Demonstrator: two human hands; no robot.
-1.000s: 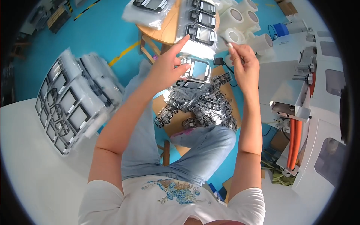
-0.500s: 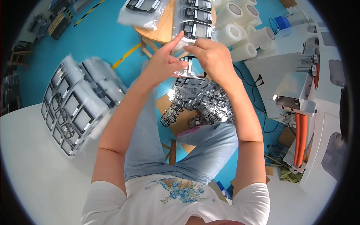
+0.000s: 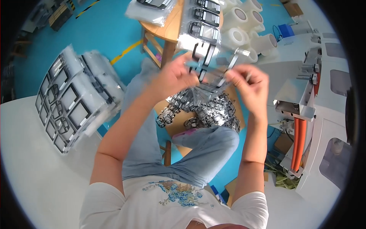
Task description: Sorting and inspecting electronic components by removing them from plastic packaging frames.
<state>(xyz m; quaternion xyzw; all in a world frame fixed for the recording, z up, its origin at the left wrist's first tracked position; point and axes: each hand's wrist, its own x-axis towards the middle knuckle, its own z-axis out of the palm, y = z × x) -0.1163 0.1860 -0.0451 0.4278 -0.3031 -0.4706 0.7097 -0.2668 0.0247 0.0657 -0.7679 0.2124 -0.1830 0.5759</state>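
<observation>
Between my hands, above my lap, is a clear film with black frame shapes (image 3: 207, 57), blurred and shiny. My left hand (image 3: 173, 80) is closed at its left edge, smeared by motion, with the thumb by a dark frame bar. On the other side my right hand (image 3: 251, 86) pinches the film's right part between thumb and fingers. Beyond them, a strip of film with black frames in a row (image 3: 204, 32) lies over a round wooden stool (image 3: 162, 32). Below my hands is a heap of small black-framed film pieces (image 3: 213, 110), partly hidden by the held film.
Stacks of larger black-framed film sheets (image 3: 66, 103) rest on the white table (image 3: 26, 137) at left. Rolls of clear film (image 3: 236, 36) stand at the far right. A white machine (image 3: 320, 141) with orange tubes (image 3: 299, 141) lines the right side. A film stack (image 3: 150, 11) sits on the stool.
My right hand has moved right and nearer, away from my left hand. The film is now spread out between them. The whole view has shifted slightly.
</observation>
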